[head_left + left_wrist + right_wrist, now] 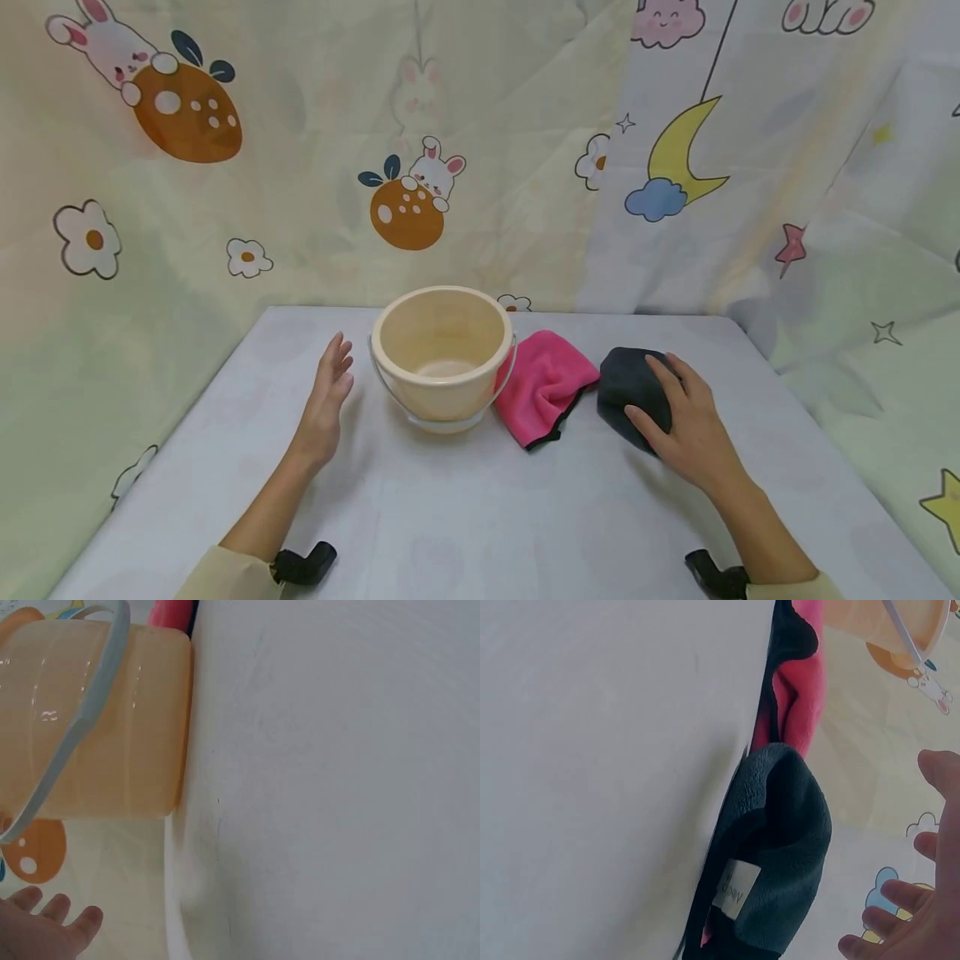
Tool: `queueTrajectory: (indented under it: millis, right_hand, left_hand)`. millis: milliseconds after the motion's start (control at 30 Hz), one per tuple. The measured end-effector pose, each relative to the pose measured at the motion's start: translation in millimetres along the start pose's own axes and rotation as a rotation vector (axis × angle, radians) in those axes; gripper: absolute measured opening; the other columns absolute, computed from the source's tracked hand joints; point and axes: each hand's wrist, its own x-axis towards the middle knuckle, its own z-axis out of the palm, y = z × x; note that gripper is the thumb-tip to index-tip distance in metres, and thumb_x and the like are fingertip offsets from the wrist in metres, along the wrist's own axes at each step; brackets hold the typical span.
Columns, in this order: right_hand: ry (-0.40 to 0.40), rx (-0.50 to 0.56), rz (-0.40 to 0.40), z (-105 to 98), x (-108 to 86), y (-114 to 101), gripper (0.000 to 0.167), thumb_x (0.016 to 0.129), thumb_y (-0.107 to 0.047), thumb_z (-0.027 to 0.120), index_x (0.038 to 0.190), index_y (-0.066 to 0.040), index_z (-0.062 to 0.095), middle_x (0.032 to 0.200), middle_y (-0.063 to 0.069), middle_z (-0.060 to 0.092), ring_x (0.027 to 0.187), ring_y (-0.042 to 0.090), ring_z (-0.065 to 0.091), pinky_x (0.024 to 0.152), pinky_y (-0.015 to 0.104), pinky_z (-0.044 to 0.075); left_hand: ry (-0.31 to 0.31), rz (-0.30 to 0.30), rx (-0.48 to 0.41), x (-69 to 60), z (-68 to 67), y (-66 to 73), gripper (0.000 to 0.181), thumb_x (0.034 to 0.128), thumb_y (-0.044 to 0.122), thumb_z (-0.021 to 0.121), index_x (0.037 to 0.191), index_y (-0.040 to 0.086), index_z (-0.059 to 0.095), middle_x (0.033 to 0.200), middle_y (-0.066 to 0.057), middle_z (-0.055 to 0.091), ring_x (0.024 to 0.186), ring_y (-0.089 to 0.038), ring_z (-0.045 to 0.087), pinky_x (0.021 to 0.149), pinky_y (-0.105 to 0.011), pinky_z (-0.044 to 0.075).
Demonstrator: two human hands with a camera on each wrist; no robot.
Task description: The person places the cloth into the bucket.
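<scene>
A cream bucket (442, 400) with a pale wire-like handle (90, 712) stands upright near the back of the table. Left of it, and apart from it, my left hand (322, 417) is held with straight fingers and holds nothing. Beside the bucket lies a crumpled pink cloth (543, 383) with a black edge. Farther right, a dark grey cloth (633, 387) sits bunched up; a white label (736, 887) shows on it in the right wrist view. My right hand (693, 433) hovers over the dark cloth, its fingers spread and apart from the fabric.
All of this is on a white-covered table (480, 517). A patterned curtain (315, 167) with rabbits, flowers and a moon hangs close behind the table's back edge.
</scene>
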Motion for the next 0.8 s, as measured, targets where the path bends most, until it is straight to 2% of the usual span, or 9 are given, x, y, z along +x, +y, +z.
queueTrajectory:
  millis: [367, 600, 800]
  right_hand:
    - [-0.020, 0.020, 0.000, 13.2, 10.5, -10.6, 0.076, 0.091, -0.028, 0.077, 0.157, -0.013, 0.041, 0.159, 0.028, 0.034, 0.141, 0.056, 0.033, 0.100, 0.081, 0.036]
    - [-0.031, 0.033, 0.007, 22.3, 15.1, -17.2, 0.075, 0.091, -0.029, 0.077, 0.156, -0.015, 0.043, 0.160, 0.027, 0.035, 0.144, 0.055, 0.032, 0.100, 0.083, 0.034]
    - [-0.041, 0.039, 0.007, 28.5, 18.6, -20.3, 0.073, 0.091, -0.028, 0.075, 0.155, -0.013, 0.044, 0.160, 0.027, 0.034, 0.144, 0.053, 0.031, 0.101, 0.081, 0.035]
  left_hand:
    - [0.005, 0.015, -0.103, 9.9, 18.4, -0.9, 0.067, 0.1042, 0.027, 0.036, 0.167, 0.018, 0.013, 0.170, -0.020, 0.018, 0.157, -0.043, 0.017, 0.123, -0.068, 0.015]
    - [0.014, 0.020, -0.089, 18.2, 23.1, 1.8, 0.069, 0.1027, 0.032, 0.036, 0.167, 0.021, 0.013, 0.171, -0.017, 0.017, 0.157, -0.042, 0.016, 0.122, -0.071, 0.013]
    - [0.003, 0.054, -0.167, 29.6, 28.9, 7.1, 0.073, 0.1003, 0.027, 0.040, 0.167, 0.015, 0.012, 0.170, -0.018, 0.018, 0.158, -0.038, 0.016, 0.126, -0.063, 0.012]
